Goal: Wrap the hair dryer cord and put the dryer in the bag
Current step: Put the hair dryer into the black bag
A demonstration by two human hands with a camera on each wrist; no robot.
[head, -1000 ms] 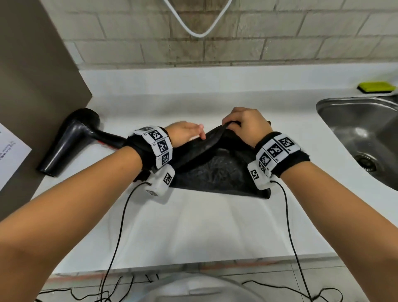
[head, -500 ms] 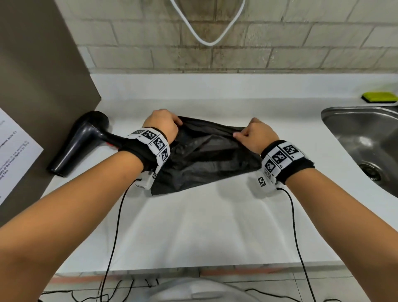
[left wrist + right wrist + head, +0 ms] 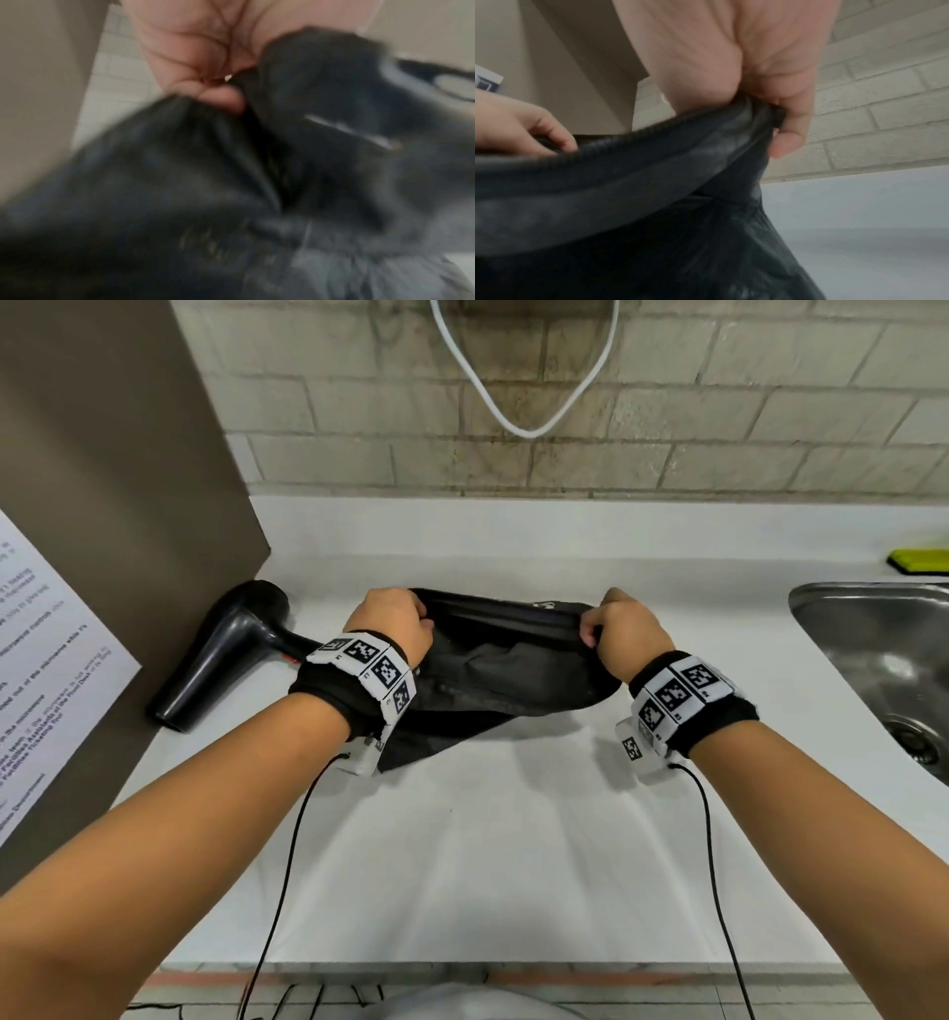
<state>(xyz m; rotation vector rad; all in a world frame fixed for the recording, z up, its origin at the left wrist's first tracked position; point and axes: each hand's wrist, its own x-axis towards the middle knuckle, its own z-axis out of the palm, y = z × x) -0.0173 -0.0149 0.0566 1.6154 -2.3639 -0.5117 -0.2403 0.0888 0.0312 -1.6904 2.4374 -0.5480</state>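
Note:
A black fabric bag hangs stretched between my two hands above the white counter. My left hand grips the left end of its zippered top edge, and my right hand pinches the right end. In the right wrist view the zipper edge runs taut from my right hand to my left hand. The left wrist view is blurred, with my left hand clutching bag cloth. The black hair dryer lies at the left behind my left wrist; its cord is hidden.
A brown panel with a printed sheet stands at the left. A steel sink is at the right, with a green sponge behind it. A white cable loop hangs on the brick wall.
My hands have moved apart, pulling the bag's top edge taut and lifting it off the counter. The hair dryer has not moved.

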